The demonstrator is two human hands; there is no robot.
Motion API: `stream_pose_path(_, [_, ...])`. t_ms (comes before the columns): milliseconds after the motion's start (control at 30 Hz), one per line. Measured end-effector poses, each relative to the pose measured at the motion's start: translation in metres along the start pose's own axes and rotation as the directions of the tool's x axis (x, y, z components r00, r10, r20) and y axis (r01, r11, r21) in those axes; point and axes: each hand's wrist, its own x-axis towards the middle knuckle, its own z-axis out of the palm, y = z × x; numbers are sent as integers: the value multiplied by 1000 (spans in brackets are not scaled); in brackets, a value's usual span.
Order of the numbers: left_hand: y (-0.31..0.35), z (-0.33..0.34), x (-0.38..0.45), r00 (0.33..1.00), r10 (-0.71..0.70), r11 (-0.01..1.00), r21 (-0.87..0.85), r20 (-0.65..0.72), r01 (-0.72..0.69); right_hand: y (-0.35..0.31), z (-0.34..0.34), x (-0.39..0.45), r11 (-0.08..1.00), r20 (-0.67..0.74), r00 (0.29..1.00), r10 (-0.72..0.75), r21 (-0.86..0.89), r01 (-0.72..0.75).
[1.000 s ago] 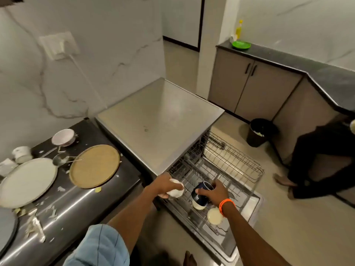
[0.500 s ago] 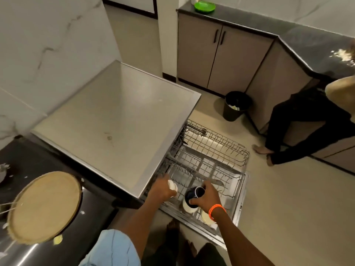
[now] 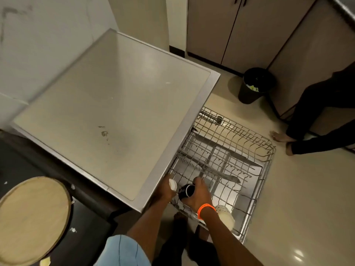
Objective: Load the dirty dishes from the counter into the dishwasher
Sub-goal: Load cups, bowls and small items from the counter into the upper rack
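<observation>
Both hands are down at the near-left corner of the pulled-out wire rack (image 3: pixel 247 150), just beside the steel edge of the dishwasher (image 3: pixel 115 104). The left hand (image 3: pixel 165 190) grips a small white cup (image 3: pixel 172 184) — only a part of the cup shows above the curled fingers, right against the dishwasher's front edge. The right hand (image 3: pixel 197 196), with an orange band (image 3: pixel 205 208) on its wrist, is wrapped round a dark mug (image 3: pixel 186 191); the fingers curl over the mug's far side and the mug tilts with its open mouth facing up and left. The mug sits between the two hands, touching or nearly touching the white cup. Whether it rests on the rack wires or hangs just above them cannot be told.

Just behind the right wrist a pale speckled bowl (image 3: pixel 225 217) lies in the rack's near corner, partly hidden by the forearm.

On the dark counter (image 3: pixel 90 227) at lower left sits a round tan plate (image 3: pixel 32 219), well apart from both hands. Across the floor stand a black bin (image 3: pixel 253 87) and a person's dark-clad legs (image 3: pixel 317 120), bare feet near the rack's far corner.
</observation>
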Motion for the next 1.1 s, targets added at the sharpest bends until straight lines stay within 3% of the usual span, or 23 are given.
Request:
stream_pose_path(333, [-6,28,41,999,8,997,72,-53,-4,21,35,34,996,0,999,-41,-84,41])
stream_pose_path(767, [-18,39,60,996,94,934,346,3,-89,36,61,55,970,-15,999,-30,-242,26])
stream_pose_path(1100, [-21,41,68,997,60,935,348,37,-69,39,66,60,955,63,997,-44,-289,60])
